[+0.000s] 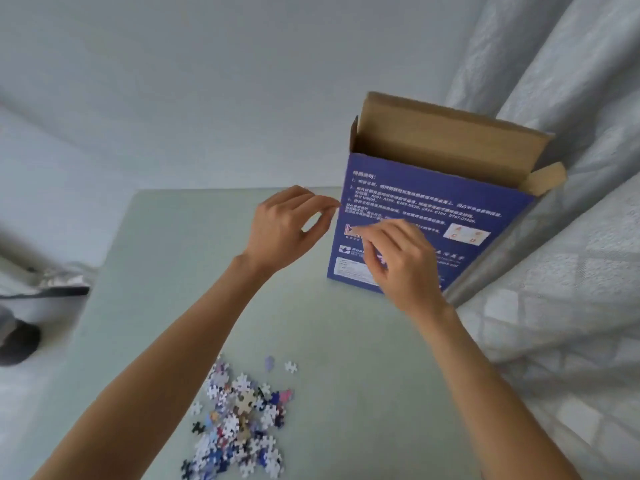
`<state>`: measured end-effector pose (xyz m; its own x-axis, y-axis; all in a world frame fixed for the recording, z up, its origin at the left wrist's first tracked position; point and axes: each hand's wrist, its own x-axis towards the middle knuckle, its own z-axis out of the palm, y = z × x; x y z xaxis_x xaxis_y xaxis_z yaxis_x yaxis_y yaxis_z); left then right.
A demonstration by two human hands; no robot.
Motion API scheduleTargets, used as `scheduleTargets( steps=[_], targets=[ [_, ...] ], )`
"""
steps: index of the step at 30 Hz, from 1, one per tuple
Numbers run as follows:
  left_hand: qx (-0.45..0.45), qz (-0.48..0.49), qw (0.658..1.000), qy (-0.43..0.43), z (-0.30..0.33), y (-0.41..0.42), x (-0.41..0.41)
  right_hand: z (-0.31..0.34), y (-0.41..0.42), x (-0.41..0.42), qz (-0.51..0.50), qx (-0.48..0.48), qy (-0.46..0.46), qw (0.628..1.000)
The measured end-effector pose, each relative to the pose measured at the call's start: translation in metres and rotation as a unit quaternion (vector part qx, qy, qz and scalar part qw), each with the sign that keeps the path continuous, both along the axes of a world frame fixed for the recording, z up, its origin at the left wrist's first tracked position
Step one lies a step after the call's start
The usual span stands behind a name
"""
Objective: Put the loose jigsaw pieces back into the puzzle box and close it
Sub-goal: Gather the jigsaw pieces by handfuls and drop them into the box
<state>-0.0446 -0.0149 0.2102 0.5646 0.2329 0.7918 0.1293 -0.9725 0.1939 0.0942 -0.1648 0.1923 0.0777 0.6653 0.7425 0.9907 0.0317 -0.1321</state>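
Note:
The blue puzzle box point(426, 202) stands upright at the far right of the pale green table point(194, 258), its brown top flap point(450, 140) open and its back against the curtain. Both hands are raised in front of it. My left hand point(287, 230) hovers just left of the box's edge, thumb and fingertips pinched together. My right hand point(398, 261) covers the lower part of the box's face, fingers curled with the tips pinched. Motion blur hides whether either pinch holds a piece. A heap of loose jigsaw pieces point(239, 420) lies near the table's front edge.
A pale patterned curtain point(561, 271) hangs along the right side, touching the box. Two stray pieces point(280, 365) lie just beyond the heap. Dark objects point(20, 341) sit on the floor at the left, off the table.

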Motion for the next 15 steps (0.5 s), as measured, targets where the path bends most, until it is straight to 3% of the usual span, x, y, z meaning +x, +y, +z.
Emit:
scheduleTargets(
  steps=[4, 8, 12, 15],
  targets=[
    [-0.201, 0.121, 0.97, 0.061, -0.071, -0.025, -0.098, -0.08, -0.007, -0.07, 0.072, -0.148, 0.082, 0.983],
    [-0.408, 0.233, 0.864, 0.181, -0.141, -0.041, -0.181, -0.15, -0.012, -0.118, 0.071, -0.358, 0.197, 0.91],
    [-0.477, 0.289, 0.773, 0.301, -0.193, -0.049, -0.238, -0.201, -0.013, -0.147, -0.024, -0.505, 0.253, 0.825],
    [-0.484, 0.294, 0.744, 0.354, -0.218, -0.05, -0.254, -0.216, -0.015, -0.169, -0.1, -0.54, 0.265, 0.793]
  ],
)
